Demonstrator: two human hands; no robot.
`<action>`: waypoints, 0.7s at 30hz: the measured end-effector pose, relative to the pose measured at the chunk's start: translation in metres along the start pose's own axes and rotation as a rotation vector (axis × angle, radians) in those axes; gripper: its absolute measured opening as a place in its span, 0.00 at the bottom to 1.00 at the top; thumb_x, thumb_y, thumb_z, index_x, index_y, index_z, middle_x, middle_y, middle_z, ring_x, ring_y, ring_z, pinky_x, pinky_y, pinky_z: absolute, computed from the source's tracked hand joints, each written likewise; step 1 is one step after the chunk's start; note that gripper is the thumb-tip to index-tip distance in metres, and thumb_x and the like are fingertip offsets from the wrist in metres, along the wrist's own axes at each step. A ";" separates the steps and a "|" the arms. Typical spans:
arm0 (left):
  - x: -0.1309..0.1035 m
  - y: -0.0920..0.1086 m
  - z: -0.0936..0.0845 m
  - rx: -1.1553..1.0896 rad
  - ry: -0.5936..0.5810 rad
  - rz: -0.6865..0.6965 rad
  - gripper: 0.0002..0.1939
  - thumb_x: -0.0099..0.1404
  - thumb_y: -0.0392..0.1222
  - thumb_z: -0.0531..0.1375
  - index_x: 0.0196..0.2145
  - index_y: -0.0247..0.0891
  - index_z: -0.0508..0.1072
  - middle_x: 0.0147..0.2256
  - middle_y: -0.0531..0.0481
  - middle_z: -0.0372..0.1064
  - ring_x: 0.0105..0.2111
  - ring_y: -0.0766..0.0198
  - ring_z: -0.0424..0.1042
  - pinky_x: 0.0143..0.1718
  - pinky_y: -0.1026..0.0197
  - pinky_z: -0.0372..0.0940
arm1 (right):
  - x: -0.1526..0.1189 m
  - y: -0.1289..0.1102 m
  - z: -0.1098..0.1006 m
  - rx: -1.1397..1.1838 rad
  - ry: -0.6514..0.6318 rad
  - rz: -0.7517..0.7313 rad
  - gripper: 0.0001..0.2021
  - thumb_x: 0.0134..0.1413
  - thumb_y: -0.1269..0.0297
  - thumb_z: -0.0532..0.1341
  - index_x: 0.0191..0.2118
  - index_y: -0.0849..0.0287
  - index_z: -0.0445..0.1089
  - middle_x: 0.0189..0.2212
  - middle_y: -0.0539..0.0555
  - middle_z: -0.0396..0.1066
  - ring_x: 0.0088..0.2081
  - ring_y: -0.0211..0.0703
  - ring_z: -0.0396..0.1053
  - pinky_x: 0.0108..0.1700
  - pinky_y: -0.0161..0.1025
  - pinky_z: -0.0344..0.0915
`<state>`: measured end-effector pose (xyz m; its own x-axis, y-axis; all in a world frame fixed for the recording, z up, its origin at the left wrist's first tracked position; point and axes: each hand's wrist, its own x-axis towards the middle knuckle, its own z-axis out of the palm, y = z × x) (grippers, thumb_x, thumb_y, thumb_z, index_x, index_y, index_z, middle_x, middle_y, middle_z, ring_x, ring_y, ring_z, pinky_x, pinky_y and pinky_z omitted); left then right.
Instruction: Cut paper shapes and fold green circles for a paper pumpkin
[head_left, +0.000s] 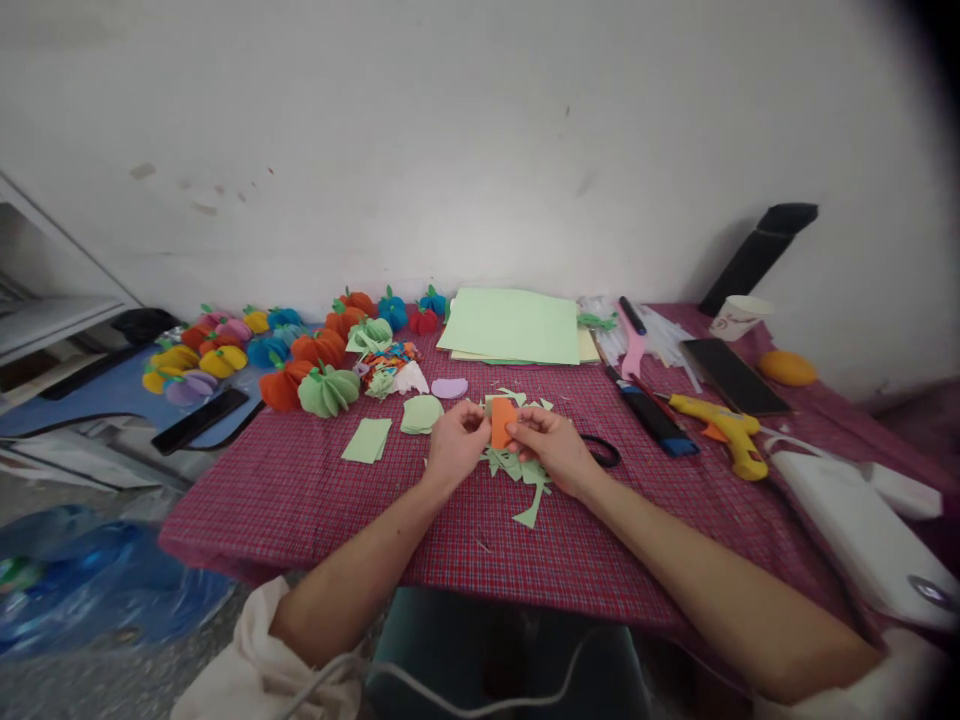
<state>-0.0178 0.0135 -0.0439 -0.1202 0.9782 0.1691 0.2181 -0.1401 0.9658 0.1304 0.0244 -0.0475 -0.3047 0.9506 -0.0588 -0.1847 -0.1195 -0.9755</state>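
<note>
A small folded-looking piece of orange paper (502, 424) is held up over the middle of the table. My right hand (556, 447) pinches its right edge between thumb and fingers. At its left edge, the fingers of my left hand (459, 440) are closed in a pinch on it. Light green paper scraps (531, 508) lie spread under and around both hands. Beside my right hand shows a black loop handle (602, 451), partly hidden. Left of my left hand sit a stack of rounded green paper pieces (421, 414) and some green paper rectangles (367, 440).
Several paper pumpkins (328, 389) crowd the left back. Large green sheets (514, 325) lie against the wall. On the right are a yellow glue gun (724, 432), a dark phone (733, 376), a paper cup (739, 316), an orange fruit (787, 368) and a white device (855, 535).
</note>
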 end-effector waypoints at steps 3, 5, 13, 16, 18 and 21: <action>0.000 -0.001 0.001 -0.006 -0.013 0.007 0.06 0.51 0.41 0.58 0.25 0.38 0.63 0.19 0.57 0.61 0.19 0.71 0.58 0.21 0.68 0.52 | -0.003 -0.002 0.003 -0.052 -0.044 -0.062 0.25 0.41 0.65 0.63 0.48 0.57 0.59 0.20 0.45 0.67 0.20 0.34 0.67 0.20 0.29 0.62; -0.001 0.001 0.001 -0.001 -0.010 0.024 0.07 0.51 0.41 0.58 0.27 0.38 0.62 0.20 0.58 0.60 0.19 0.72 0.58 0.21 0.69 0.52 | -0.004 -0.002 0.004 -0.094 -0.073 -0.097 0.30 0.41 0.66 0.62 0.53 0.54 0.54 0.21 0.44 0.67 0.20 0.34 0.67 0.19 0.29 0.62; -0.003 0.004 0.005 -0.037 -0.070 0.016 0.11 0.49 0.41 0.61 0.29 0.39 0.61 0.18 0.60 0.61 0.18 0.72 0.59 0.20 0.69 0.53 | -0.003 0.002 0.003 -0.180 -0.105 -0.141 0.13 0.43 0.65 0.60 0.39 0.57 0.67 0.25 0.48 0.69 0.20 0.34 0.66 0.18 0.30 0.61; 0.003 0.006 -0.002 -0.084 -0.080 -0.015 0.12 0.48 0.41 0.61 0.31 0.38 0.63 0.23 0.56 0.66 0.22 0.70 0.64 0.24 0.68 0.58 | 0.001 -0.002 -0.001 -0.156 -0.083 -0.128 0.09 0.44 0.61 0.60 0.32 0.59 0.69 0.21 0.48 0.69 0.20 0.34 0.66 0.19 0.30 0.61; 0.011 0.009 -0.015 -0.092 0.019 -0.018 0.14 0.48 0.42 0.61 0.33 0.37 0.64 0.28 0.52 0.69 0.26 0.68 0.68 0.28 0.66 0.62 | 0.003 -0.005 -0.003 -0.126 -0.038 -0.127 0.09 0.44 0.60 0.60 0.31 0.60 0.68 0.19 0.48 0.68 0.19 0.34 0.65 0.19 0.30 0.61; 0.026 0.013 -0.044 -0.050 0.348 -0.025 0.22 0.48 0.43 0.61 0.41 0.38 0.62 0.33 0.48 0.70 0.28 0.66 0.70 0.29 0.64 0.63 | 0.006 -0.006 -0.007 -0.060 0.058 -0.123 0.10 0.45 0.57 0.60 0.28 0.60 0.67 0.15 0.46 0.65 0.17 0.32 0.62 0.17 0.29 0.58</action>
<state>-0.0609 0.0301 -0.0184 -0.4498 0.8719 0.1935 0.1643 -0.1322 0.9775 0.1360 0.0326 -0.0438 -0.2284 0.9722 0.0513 -0.1604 0.0145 -0.9870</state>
